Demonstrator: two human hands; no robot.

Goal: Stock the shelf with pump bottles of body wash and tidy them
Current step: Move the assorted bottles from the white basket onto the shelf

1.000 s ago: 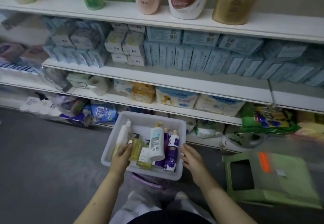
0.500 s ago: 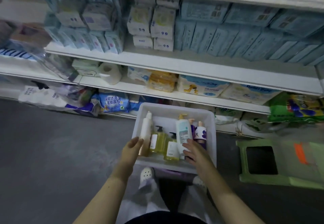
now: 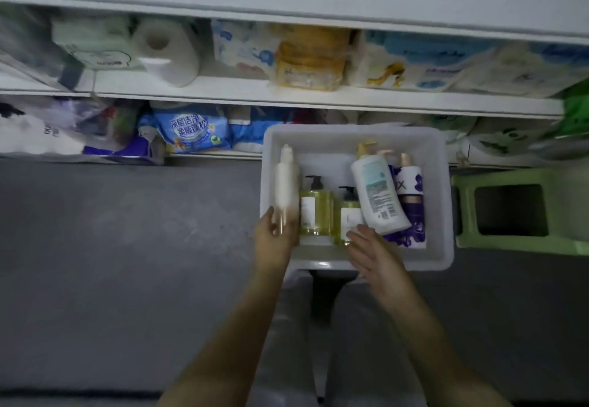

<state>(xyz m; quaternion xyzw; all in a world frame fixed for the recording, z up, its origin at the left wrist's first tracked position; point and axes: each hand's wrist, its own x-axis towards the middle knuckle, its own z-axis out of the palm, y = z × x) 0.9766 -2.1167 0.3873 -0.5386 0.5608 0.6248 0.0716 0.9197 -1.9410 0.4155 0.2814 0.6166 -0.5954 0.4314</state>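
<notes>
Left hand: the left hand [image 3: 274, 240] is at the left wall of the white bin [image 3: 444, 202], fingers wrapped round the foot of the slim white bottle [image 3: 285, 183].
Right hand: the right hand [image 3: 373, 253] is over the bin's near rim, fingertips at the base of the tilted white pump bottle [image 3: 377, 193]. Whether it is grasping or only touching, I cannot tell.
Other bottles: the yellow pump bottles [image 3: 315, 212] stand mid-bin, and the purple bottles [image 3: 411, 205] are toward its right side.
Shelf: the shelf [image 3: 318, 97] is just beyond the bin's far rim.
Stool: the green stool [image 3: 510, 244] is right of the bin.
</notes>
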